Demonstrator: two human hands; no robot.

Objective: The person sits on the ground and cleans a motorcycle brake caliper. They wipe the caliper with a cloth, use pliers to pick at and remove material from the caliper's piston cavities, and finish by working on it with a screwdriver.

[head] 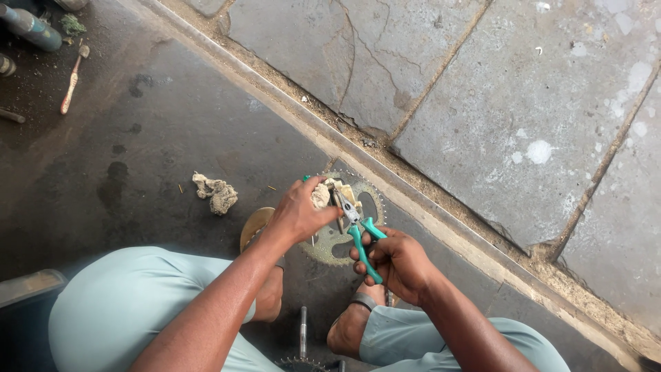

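A large toothed sprocket (pixel 330 248) lies flat on the dark floor between my feet. My left hand (pixel 297 212) presses a dirty rag (pixel 321 195) against the upper part of the sprocket. My right hand (pixel 396 262) grips the green handles of a pair of pliers (pixel 358 234), whose jaws point at the sprocket next to the rag. I am squatting, and my knees in pale trousers frame the bottom of the view.
A second crumpled rag (pixel 217 193) lies on the floor to the left. A toothbrush (pixel 71 79) and a blue-green can (pixel 31 27) sit at the far left top. A metal rod (pixel 303 331) and another gear (pixel 299 364) lie by my feet. Grey stone slabs (pixel 516 103) rise beyond a raised kerb.
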